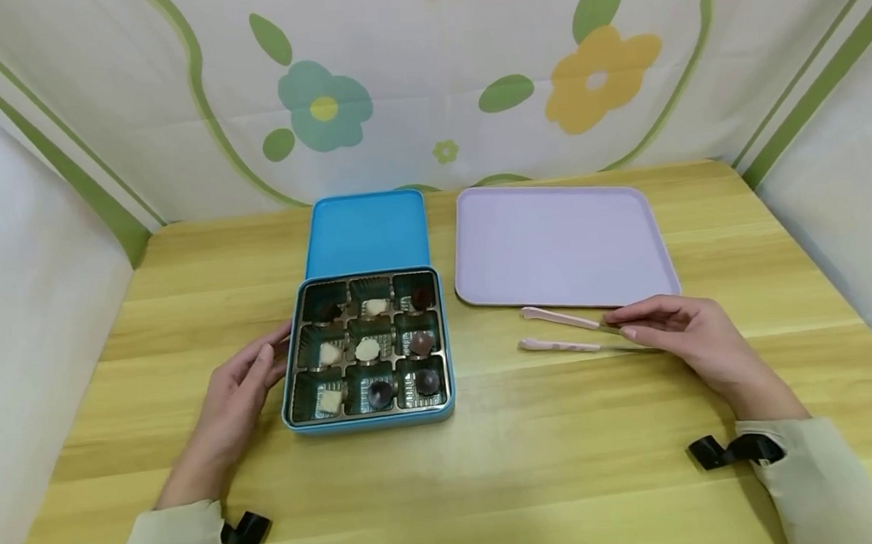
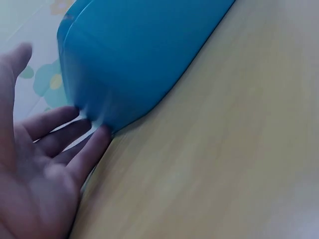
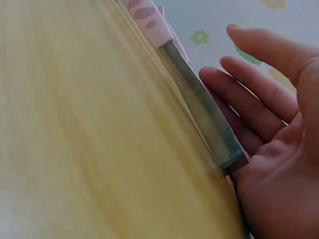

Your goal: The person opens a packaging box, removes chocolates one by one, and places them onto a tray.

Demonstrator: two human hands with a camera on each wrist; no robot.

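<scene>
A blue tin box [image 1: 370, 425] stands on the table with a gold divided insert, a chocolate in each compartment, some cream-coloured and some dark. My left hand [image 1: 246, 394] is at the box's left side, and in the left wrist view its outstretched fingertips [image 2: 102, 134] are against the corner of the tin. Pink-tipped metal tongs [image 1: 562, 348] lie on the table, their two arms spread apart. Around their metal end is my right hand [image 1: 690, 334]. In the right wrist view the bent end of the tongs [image 3: 204, 112] lies by the palm, with thumb and fingers apart from it.
Behind the tin lies a blue lid [image 1: 367, 233]. A lilac tray [image 1: 562, 246] is at the back right, just behind the tongs. Flower-printed cloth [image 1: 413, 86] hangs beyond the wooden table's [image 1: 503, 480] back edge. Black straps [image 1: 736, 451] hang from both sleeves.
</scene>
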